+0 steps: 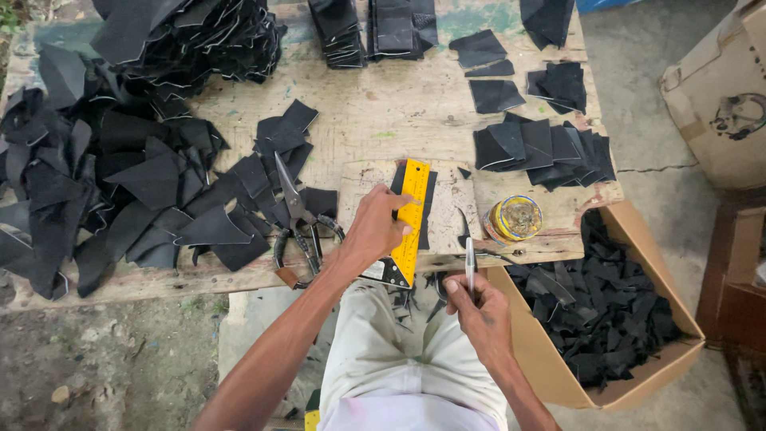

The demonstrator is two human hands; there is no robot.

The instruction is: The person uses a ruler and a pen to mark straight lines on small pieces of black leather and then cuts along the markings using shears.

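Observation:
My left hand [373, 230] presses down on a yellow ruler [410, 219] that lies along a black leather piece [428, 209] on a small wooden cutting board [361, 190]. My right hand [477, 310] holds a thin curved-blade knife [467, 254] upright near the table's front edge, just right of the ruler. The blade tip points toward the board and is off the leather.
Large scissors [295, 219] lie left of the board among heaps of black leather scraps [104, 175]. Cut black pieces [542, 148] are stacked at the right and back. A round tin [513, 218] sits by the board. A cardboard box [638, 375] of offcuts stands at the right.

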